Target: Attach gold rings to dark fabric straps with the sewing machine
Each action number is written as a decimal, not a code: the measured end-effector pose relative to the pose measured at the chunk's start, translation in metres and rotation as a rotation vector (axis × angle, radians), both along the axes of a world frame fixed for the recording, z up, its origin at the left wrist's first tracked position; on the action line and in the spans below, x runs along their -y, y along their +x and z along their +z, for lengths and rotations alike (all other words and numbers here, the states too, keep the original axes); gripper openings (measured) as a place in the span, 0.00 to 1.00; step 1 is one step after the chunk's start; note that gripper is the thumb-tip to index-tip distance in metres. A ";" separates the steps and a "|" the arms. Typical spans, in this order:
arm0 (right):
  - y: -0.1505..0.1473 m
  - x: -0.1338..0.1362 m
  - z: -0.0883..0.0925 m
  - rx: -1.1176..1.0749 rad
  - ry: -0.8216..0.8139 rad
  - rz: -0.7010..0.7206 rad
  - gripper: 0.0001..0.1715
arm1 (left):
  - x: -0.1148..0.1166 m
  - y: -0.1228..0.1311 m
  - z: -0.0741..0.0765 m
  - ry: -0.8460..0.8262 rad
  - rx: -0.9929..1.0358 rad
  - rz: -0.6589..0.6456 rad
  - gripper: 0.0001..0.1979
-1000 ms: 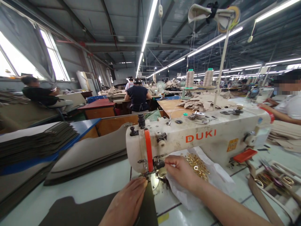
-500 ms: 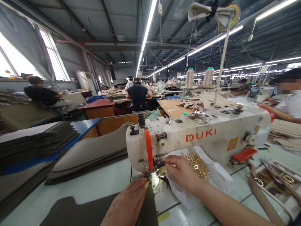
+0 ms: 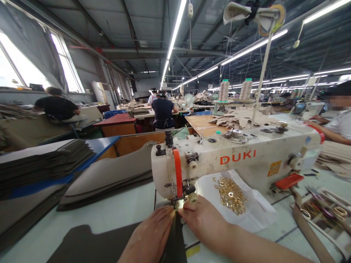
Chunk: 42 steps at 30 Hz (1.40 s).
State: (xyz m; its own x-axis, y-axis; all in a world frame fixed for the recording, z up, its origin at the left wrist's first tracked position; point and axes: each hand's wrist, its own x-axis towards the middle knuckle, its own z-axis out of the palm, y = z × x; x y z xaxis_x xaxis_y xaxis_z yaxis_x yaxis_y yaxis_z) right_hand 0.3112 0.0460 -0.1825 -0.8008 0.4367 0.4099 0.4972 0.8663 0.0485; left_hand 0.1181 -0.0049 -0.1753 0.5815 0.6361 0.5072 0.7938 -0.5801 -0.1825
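Note:
A white sewing machine (image 3: 236, 149) with an orange lever guard spans the middle of the view. My left hand (image 3: 150, 233) lies on a dark grey-brown piece (image 3: 106, 243), its fingers pressed together by the needle area and presser foot. Just right of the foot, my right hand (image 3: 203, 223) has its thumb and fingers pinched low at the machine head; what they hold, if anything, is too small to make out. The dark piece runs under both hands' fingertips toward the front edge.
Gold metal rings (image 3: 231, 195) lie on a white sheet (image 3: 263, 212) behind my right hand. Stacked dark pieces (image 3: 109, 175) stand at left. A box of rings and tools (image 3: 323, 215) is at right. Several people sit farther off, one close at right.
My right hand has come down and left from the machine's side knob to the presser foot, beside my left hand. The view has shifted slightly.

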 end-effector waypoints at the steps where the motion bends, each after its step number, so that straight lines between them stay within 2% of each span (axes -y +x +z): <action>1: 0.001 0.000 -0.001 0.007 0.013 0.001 0.04 | 0.000 0.000 0.000 -0.003 -0.006 0.003 0.18; 7: 0.003 0.004 0.002 0.004 0.029 0.007 0.04 | 0.000 -0.001 0.006 0.051 -0.084 -0.023 0.18; 15: 0.000 0.005 0.004 0.017 0.034 0.009 0.04 | -0.003 -0.006 0.002 0.068 -0.131 -0.031 0.18; 24: -0.001 0.004 0.001 -0.012 0.087 0.026 0.03 | -0.003 -0.005 0.006 0.048 -0.081 -0.035 0.18; 30: -0.002 0.004 0.003 -0.013 0.046 0.006 0.03 | -0.005 -0.006 0.003 0.053 -0.032 -0.045 0.16; 36: -0.004 0.001 -0.006 -0.034 0.037 0.008 0.04 | -0.005 -0.006 0.005 0.106 -0.002 -0.070 0.15; 42: -0.005 -0.001 -0.010 -0.016 0.074 0.008 0.05 | -0.010 -0.011 0.001 0.091 -0.003 -0.079 0.13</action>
